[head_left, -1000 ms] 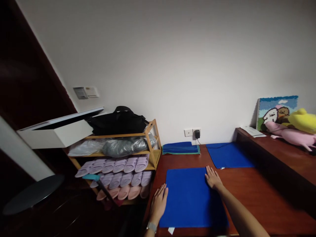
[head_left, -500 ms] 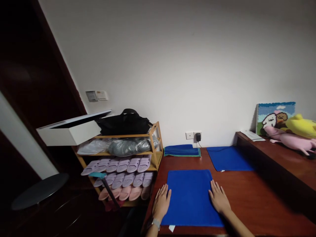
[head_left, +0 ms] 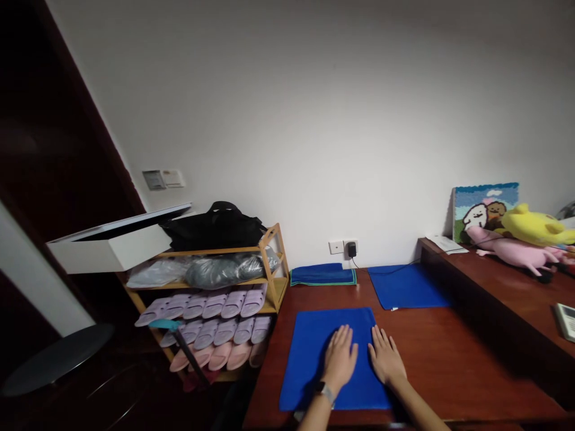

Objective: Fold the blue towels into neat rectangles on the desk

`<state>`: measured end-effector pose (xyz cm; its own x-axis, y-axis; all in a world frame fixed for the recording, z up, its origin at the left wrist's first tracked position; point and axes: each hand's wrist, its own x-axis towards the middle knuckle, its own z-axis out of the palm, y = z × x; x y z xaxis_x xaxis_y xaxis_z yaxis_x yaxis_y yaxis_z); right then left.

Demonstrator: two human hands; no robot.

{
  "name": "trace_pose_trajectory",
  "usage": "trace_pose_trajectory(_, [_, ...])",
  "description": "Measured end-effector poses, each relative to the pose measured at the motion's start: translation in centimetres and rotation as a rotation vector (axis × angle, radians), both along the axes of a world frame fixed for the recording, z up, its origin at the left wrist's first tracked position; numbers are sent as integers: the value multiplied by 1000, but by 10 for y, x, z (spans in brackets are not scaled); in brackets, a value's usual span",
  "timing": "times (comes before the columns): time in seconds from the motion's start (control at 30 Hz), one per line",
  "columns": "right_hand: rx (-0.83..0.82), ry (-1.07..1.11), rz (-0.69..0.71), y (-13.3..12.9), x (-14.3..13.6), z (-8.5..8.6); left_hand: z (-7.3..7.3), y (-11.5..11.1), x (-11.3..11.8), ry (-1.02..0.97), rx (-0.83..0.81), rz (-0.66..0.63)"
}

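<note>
A blue cloth is spread flat on the reddish-brown wooden table. My left hand, with a watch on its wrist, lies palm down over the right-of-middle part of the cloth, fingers extended. Along the cloth's right edge rests my right hand, also flat, its fingers stretched forward and partly on the edge. Neither hand grips anything. Farther back, a second blue cloth lies flat near the wall, and a folded blue cloth with green edging sits at the back left.
Left of the table stands a wooden shoe rack holding several slippers, a black bag and a white box. A raised ledge on the right carries plush toys and a picture. A black plug sits in the wall.
My left hand has moved right, from the cloth's left edge to over the cloth beside my right hand. My right hand stays at the right edge. The view has turned slightly right.
</note>
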<state>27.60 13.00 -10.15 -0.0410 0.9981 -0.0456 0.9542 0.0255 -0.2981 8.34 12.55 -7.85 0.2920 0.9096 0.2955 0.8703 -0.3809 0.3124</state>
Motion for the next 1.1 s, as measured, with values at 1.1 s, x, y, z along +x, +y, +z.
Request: trace_pose_trajectory(1.1, [58, -14, -2, -46, -4, -15, -22, -4, -152, 175, -109, 375])
